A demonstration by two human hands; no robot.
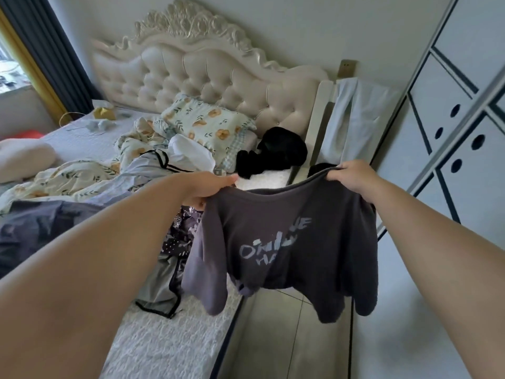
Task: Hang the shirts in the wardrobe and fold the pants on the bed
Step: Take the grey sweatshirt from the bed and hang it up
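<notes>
Person holds dark grey shirt [287, 242] up in the air w/ both hands, spread by the shoulders, front facing camera. It hangs over the bed's [164, 337] right edge and the floor [287, 337] strip between bed and wardrobe [451, 105]; it touches neither.

- Left hand [207, 191]: grip closed on the shirt's left shoulder seam, fabric pinched between thumb and fingers.
- Right hand [352, 176]: grip closed on the other shoulder/neck edge, fingers curled over the fabric.
- Sleeves hang loose on both sides; hem sags, creased.

Writing: pale print across the chest, 2–3 lines, broken up by folds. Legible bits: "O" at start of mid line, "HA" below, "E" at upper right. Rest can't be read. No brand tag visible.

Rest of scene:
- Wardrobe at right: white doors, black line trim, round holes; doors look closed.
- On the bed: grey garment w/ black trim [161, 283], dark patterned garment [183, 236] just beside it, floral duvet [82, 176], floral pillow [207, 121], black clothes heap [276, 151] near the tufted headboard [205, 69].
- Light blue garment [355, 124] draped over the rail at the bed's right side.
</notes>
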